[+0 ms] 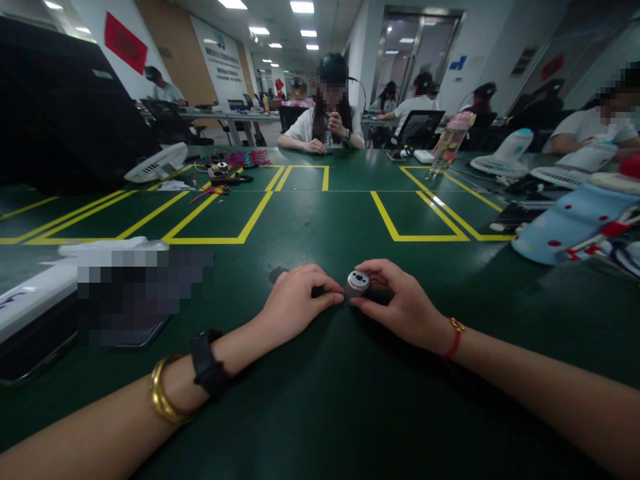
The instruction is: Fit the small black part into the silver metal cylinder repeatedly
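Observation:
A small grey metal cylinder [358,281], like a little motor, stands on the green table with its pale round end facing up. Dark holes show in that end. My right hand [400,300] is closed around it, fingers on the far side and thumb at the near side. Just left of the cylinder, the thumb and fingertips of my left hand [300,300] are pinched together close to its base. Whether something tiny lies between those fingertips is hidden. A dark round patch [277,273] shows on the table behind my left hand.
A dark phone-like slab [150,333] and a white device [40,293] lie at left. Wires and small parts [220,173] are farther back. At right stand a blue dotted bag-like item [560,223], white fans [505,157] and a bottle [450,143]. A person [327,127] sits opposite.

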Available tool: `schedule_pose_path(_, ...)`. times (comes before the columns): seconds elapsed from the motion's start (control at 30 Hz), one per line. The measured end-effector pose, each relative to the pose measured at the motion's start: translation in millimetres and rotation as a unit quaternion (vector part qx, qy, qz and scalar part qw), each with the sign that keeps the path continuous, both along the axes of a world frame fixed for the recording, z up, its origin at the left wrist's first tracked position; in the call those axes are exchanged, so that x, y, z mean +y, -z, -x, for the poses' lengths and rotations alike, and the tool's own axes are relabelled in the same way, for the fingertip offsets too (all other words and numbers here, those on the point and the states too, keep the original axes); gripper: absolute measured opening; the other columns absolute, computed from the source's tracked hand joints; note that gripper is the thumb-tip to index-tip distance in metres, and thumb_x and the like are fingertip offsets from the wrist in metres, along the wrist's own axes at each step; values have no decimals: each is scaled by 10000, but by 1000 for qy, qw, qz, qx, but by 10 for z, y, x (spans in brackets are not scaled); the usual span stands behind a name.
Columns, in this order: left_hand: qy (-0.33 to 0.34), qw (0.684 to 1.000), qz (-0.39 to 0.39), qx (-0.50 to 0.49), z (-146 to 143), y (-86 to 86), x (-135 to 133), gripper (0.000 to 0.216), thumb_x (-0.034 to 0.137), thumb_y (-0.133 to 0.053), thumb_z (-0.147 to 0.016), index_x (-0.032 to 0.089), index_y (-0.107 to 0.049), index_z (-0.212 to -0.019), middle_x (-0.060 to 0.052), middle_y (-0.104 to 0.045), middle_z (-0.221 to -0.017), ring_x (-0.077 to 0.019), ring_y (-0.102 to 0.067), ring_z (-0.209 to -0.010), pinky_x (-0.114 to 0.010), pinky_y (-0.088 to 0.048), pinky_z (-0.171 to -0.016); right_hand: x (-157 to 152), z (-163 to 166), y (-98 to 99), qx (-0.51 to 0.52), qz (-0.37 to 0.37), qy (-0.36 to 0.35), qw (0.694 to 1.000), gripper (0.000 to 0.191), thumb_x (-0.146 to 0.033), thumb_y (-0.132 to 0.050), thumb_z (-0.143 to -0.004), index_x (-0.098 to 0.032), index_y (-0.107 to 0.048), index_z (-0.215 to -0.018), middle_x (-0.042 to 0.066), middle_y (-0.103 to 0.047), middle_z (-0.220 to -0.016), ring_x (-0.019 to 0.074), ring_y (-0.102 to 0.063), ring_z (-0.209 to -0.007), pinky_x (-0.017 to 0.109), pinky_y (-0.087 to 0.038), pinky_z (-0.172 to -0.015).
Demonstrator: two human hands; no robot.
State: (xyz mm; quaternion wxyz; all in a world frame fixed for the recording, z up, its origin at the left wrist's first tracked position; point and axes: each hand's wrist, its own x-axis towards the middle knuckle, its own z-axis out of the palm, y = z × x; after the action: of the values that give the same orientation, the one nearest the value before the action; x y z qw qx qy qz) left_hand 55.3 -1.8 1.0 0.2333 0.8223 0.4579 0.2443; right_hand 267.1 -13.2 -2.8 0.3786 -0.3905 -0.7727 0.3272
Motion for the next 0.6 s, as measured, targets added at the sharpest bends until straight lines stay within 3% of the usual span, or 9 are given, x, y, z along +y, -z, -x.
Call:
schedule_pose_path(0.1, -9, 1000, 10, -26, 82, -50, -11, 248, 394, -634, -828, 253, -695, -1022, -28, -631, -947, -178, -572, -798, -302, -447, -701, 56, -185, -56, 21, -6, 63, 998, 505, -316, -666, -751, -208, -468, -1203, 76, -595, -1153, 161, -615, -1034, 328, -533, -919)
schedule_pose_path(0.2, -30, 998, 26, -38, 256, -117, -36, 275, 411, -579, -864, 240, -671, -1059, -30, -617, -970, -163, -559, -767, -294, -443, -686, 118, -619, -119, -38, -35, 184, 982, 567, -358, -653, -754, -211, -477, -1273, 84, -583, -1196, 176, -620, -1010, 346, -536, -885)
schedule_pose_path(0.37, -56, 995, 60, -48, 546, -119, -82, 264, 403, -510, -905, 225, -664, -1024, -32, -610, -964, -175, -564, -803, -298, -442, -693, 165, -1587, -75, -215, -75, 410, 883, 533, -422, -641, -732, -233, -555, -1223, 70, -631, -1094, 213, -628, -908, 385, -521, -805)
schedule_pose_path(0.5, -53, 995, 58, -63, 601, -55, -103, 230, 360, -493, -920, 228, -663, -1001, -26, -606, -967, -170, -558, -815, -293, -434, -699, 168, -1963, 30, -295, -66, 446, 842, 567, -492, -609, -746, -222, -526, -1237, 109, -625, -1077, 254, -620, -914, 382, -501, -739)
schedule_pose_path(0.6, -51, 994, 61, -75, 590, -41, -111, 208, 335, -496, -922, 232, -659, -1000, -21, -603, -960, -160, -555, -798, -282, -427, -679, 141, -1743, 37, -336, -213, 452, 799, 692, -526, -608, -737, -151, -463, -1300, 184, -517, -1260, 339, -479, -1188, 465, -408, -941)
